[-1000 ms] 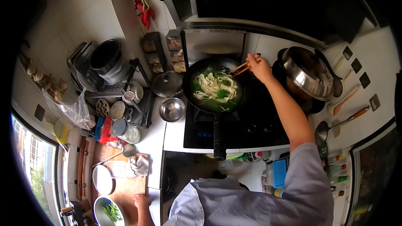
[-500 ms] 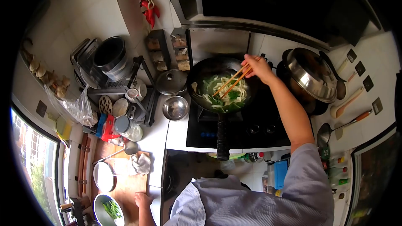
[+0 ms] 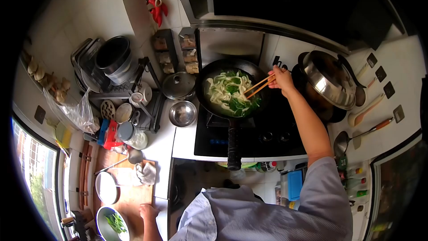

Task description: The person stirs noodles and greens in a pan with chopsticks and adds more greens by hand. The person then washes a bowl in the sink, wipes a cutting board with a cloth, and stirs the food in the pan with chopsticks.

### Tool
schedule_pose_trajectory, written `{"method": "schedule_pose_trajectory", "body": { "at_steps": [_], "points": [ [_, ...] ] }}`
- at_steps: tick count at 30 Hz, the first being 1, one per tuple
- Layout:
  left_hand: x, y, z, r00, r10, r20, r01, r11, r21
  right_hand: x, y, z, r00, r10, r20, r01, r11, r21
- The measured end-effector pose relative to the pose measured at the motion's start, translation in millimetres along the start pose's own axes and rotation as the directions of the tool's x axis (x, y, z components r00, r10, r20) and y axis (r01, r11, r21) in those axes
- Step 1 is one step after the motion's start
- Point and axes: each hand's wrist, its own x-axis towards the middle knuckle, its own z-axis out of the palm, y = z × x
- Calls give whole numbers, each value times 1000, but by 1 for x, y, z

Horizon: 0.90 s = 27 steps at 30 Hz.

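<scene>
My right hand [image 3: 281, 80] grips a pair of wooden chopsticks [image 3: 260, 86]. Their tips reach into noodles and leafy greens [image 3: 232, 90] in a black wok [image 3: 258, 69] on the stove. The wok's dark wrapped handle [image 3: 234, 147] points toward me, with no hand on it. Down at the left, my left hand [image 3: 148, 211] rests at the edge of a wooden board [image 3: 133, 194], its fingers curled and nothing seen in them. Close to it stands a white bowl [image 3: 102, 227] with green leaves [image 3: 117, 223] inside.
A steel bowl [image 3: 183, 114] and a lidded pot [image 3: 178, 85] stand left of the wok. To its right is a large steel lid [image 3: 327, 78]. The board also bears a white plate [image 3: 107, 187], a ladle [image 3: 135, 155] and a cloth [image 3: 145, 173]. A glass jar [image 3: 132, 136] stands behind them.
My right hand has moved slightly right and down, drawing the chopstick tips toward the wok's right side. The noodles look more heaped, with more greens showing. My left hand stays at the board.
</scene>
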Motion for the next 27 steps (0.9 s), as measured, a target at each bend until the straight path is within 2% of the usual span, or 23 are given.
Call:
{"method": "schedule_pose_trajectory", "body": {
  "at_steps": [3, 9, 11, 13, 15, 17, 19, 20, 21, 23, 24, 26, 27],
  "points": [
    [-2, 2, -6, 998, -5, 57, 7, 1000, -31, -4, 7, 15, 993, 76, 93, -84, 993, 83],
    [-4, 1, -4, 998, 6, 54, -6, 1000, 11, -12, -3, 34, 982, 61, 179, -95, 977, 188],
    [-6, 2, -6, 998, 6, 56, -6, 1000, 13, -17, -12, 35, 983, -15, 181, -32, 966, 258],
    [-6, 3, -7, 998, 5, 70, -4, 1000, -4, -25, -27, 35, 983, -56, 177, 14, 973, 230],
    [-6, 4, -11, 995, -10, 100, 11, 1000, -13, -35, -41, 36, 960, -229, 159, 212, 970, 116],
    [-6, 5, -12, 992, -21, 128, 24, 1000, -18, -46, -47, 37, 939, -275, 206, 265, 961, 75],
    [-4, 5, -11, 988, -26, 150, 25, 1000, 8, -56, -48, 36, 827, -320, 462, 385, 922, -50],
    [-4, 5, -11, 989, -22, 150, 20, 1000, 10, -63, -49, 37, 802, -296, 518, 406, 907, -110],
    [-3, 4, -11, 987, -19, 157, 21, 1000, -10, -64, -43, 39, 811, -274, 516, 422, 885, -194],
    [-4, 3, -13, 987, -8, 163, 12, 1000, -24, -67, -41, 33, 795, -303, 526, 553, 720, -420],
    [-5, 3, -13, 985, -16, 170, 22, 999, -34, -67, -39, 30, 802, -300, 516, 544, 722, -427],
    [-7, 3, -16, 984, -6, 176, 13, 999, -39, -65, -37, 25, 782, -436, 445, 621, 605, -498],
    [-7, 3, -17, 983, -17, 184, 28, 998, -55, -66, -40, 22, 791, -433, 433, 611, 606, -509]
  ]
}}
